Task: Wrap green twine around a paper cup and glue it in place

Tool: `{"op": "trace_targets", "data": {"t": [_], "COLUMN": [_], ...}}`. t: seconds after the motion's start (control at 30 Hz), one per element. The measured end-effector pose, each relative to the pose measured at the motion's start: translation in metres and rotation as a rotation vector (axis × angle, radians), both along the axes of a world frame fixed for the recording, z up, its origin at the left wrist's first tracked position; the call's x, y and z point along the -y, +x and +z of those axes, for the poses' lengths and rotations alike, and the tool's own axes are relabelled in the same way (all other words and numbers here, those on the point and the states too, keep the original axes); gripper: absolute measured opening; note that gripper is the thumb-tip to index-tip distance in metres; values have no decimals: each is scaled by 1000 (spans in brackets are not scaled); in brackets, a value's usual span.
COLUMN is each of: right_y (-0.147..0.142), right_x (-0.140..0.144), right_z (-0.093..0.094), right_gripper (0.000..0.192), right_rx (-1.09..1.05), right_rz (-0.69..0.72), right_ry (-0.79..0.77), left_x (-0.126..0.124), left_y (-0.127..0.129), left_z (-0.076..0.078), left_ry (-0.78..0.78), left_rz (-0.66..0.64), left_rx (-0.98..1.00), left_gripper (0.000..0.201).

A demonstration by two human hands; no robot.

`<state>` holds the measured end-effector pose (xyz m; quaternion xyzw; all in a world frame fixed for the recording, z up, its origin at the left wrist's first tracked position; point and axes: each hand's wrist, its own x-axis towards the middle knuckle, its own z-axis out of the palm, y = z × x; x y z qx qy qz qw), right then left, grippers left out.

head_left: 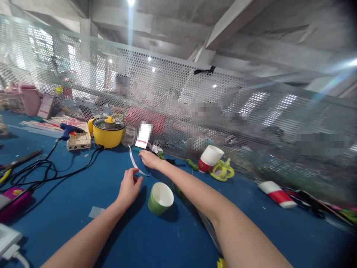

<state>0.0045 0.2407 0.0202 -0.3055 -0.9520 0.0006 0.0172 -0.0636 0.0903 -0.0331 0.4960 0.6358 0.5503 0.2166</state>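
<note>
My left hand (130,188) hovers low over the blue table, its fingers loosely bent and the thumb apart, with nothing visible in it. Just beyond its fingertips runs a narrow white strip (133,158), curling from the clear jar towards the middle. My right hand (150,159) reaches further forward, fingers stretched to the left near a small teal item (135,149) at the foot of a lit phone (143,136); whether it touches that item I cannot tell. Between my forearms stands a green-wrapped paper cup (156,201), its white inside showing.
A yellow electric pot (108,134), a clear jar (128,136) and a blue glue gun (68,131) with trailing cables stand left. Scissors (22,160) lie further left. Stacked paper cups (210,158) and a yellow woven piece (222,171) sit right, before a perforated screen (178,82).
</note>
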Motion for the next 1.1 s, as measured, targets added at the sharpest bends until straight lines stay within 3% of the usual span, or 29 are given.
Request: {"op": "trace_targets", "data": {"t": [0.13, 0.23, 0.37, 0.43, 0.5, 0.6, 0.73, 0.93, 1.1], "right_y": [-2, 7, 41, 59, 72, 81, 92, 136, 161], "right_x": [9, 28, 77, 106, 131, 159, 183, 220, 236], "right_z": [9, 33, 69, 77, 77, 67, 62, 68, 48], "right_gripper": [29, 41, 55, 72, 77, 62, 61, 62, 70], "right_rx": [35, 74, 106, 119, 144, 95, -34, -103, -347], "right_rz": [-51, -76, -17, 46, 38, -18, 18, -104, -239], "right_ry": [-40, -110, -235, -271, -276, -215, -169, -218, -161], "left_x": [-1, -2, 0, 2, 4, 7, 11, 16, 29], "left_y": [0, -1, -2, -2, 0, 4, 10, 13, 17], "left_z": [-1, -1, -1, 1, 3, 8, 14, 23, 35], "left_ry": [-21, -29, -43, -47, -36, -22, -72, -154, -163], "left_rz": [-1, -10, -44, -80, -143, -276, -372, -362, -319], "left_rx": [-37, -80, -174, -243, -331, -502, -694, -809, -723], "left_gripper": [23, 23, 23, 26, 32, 47, 34, 12, 11]}}
